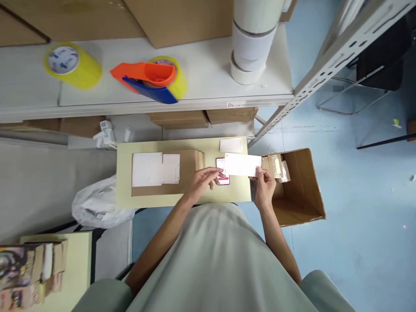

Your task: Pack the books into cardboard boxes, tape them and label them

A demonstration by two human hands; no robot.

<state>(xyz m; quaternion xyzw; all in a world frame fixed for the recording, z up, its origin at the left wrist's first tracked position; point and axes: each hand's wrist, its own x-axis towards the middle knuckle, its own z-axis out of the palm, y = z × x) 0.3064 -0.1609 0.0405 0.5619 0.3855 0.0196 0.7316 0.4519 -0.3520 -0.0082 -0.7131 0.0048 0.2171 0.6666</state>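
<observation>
In my right hand (264,187) is a white paper label (243,165), pinched at its right end between thumb and fingers. My left hand (206,181) reaches toward the label's left end with fingers stretched out and apart; whether a fingertip touches it I cannot tell. Beneath the label, partly covered, a phone (223,180) with a lit screen lies on the pale yellow table (172,200). Left of my left hand rests a flat cardboard box (187,167) with white labels (147,169) on top. A smaller white paper (230,145) lies behind the held label.
An open carton (297,197) holding taped packages stands right of the table. On the shelf (208,86) are yellow tape rolls (76,67), an orange-and-blue tape dispenser (147,80) and stacked white rolls (251,47). A metal post (312,76) rises at right; a white plastic bag (95,203) hangs left.
</observation>
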